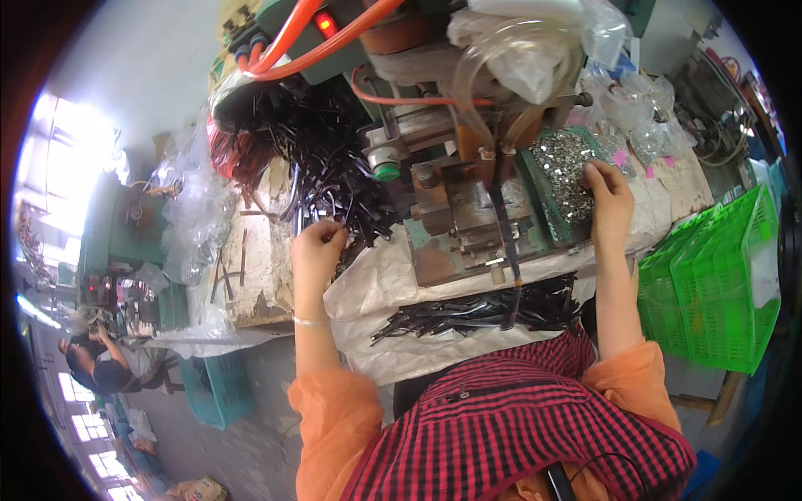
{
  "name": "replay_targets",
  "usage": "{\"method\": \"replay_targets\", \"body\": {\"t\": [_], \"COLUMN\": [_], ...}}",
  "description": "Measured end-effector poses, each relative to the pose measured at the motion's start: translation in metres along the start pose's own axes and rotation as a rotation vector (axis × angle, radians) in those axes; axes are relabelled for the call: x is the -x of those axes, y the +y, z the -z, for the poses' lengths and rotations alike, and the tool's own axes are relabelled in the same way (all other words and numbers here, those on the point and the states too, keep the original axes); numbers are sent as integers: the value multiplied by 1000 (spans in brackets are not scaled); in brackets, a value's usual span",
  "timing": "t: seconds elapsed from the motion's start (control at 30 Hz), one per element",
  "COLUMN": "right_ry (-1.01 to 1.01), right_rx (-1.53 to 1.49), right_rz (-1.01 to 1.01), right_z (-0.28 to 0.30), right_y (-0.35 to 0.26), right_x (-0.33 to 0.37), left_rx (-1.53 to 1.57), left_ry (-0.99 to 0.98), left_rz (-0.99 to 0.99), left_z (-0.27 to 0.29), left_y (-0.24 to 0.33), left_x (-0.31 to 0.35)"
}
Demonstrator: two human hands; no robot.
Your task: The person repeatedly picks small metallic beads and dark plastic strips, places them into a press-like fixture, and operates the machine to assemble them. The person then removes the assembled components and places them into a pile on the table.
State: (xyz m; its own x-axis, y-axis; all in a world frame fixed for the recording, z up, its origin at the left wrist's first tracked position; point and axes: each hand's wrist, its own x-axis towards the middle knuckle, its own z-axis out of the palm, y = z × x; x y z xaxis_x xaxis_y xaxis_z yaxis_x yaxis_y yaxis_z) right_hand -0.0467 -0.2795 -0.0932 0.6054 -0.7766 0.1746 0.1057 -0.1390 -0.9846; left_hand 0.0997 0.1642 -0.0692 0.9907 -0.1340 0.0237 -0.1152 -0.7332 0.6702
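Note:
My left hand (317,248) is at the front edge of a heaped pile of black strips (334,159), its fingers pinched together; what they hold, if anything, is too small to tell. On the other side, my right hand (610,196) reaches over the right edge of a green tray of small shiny metal pieces (561,167). Its fingers are bent closed at the pieces, and any piece in them is hidden. Between the hands stands a bench press (476,196) with a metal die block. A dark strap (506,242) hangs down its front.
More black strips (484,309) lie on a pale cloth before the press. Orange hoses (288,42) and a clear tube (464,92) run above. A green plastic crate (710,275) stands at right, a teal crate (215,388) on the floor at left. Another person (104,363) sits far left.

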Motion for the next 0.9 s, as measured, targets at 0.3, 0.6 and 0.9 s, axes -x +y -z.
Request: {"method": "replay_targets", "body": {"t": [0.3,0.6,0.9], "right_ry": [-103,-48,-208], "right_rx": [-275,604,-20], "right_rz": [-163,365,81], "right_z": [-3,-4,-25], "right_y": [-19,-27,-78], "right_x": [-3,3,34], "left_rx": [758,884,939], "left_ry": [126,111,140], "left_rz": [-63,-584,-418], "left_z": [5,21,11], "left_y": [43,159,142], "left_x": [60,73,70]}}
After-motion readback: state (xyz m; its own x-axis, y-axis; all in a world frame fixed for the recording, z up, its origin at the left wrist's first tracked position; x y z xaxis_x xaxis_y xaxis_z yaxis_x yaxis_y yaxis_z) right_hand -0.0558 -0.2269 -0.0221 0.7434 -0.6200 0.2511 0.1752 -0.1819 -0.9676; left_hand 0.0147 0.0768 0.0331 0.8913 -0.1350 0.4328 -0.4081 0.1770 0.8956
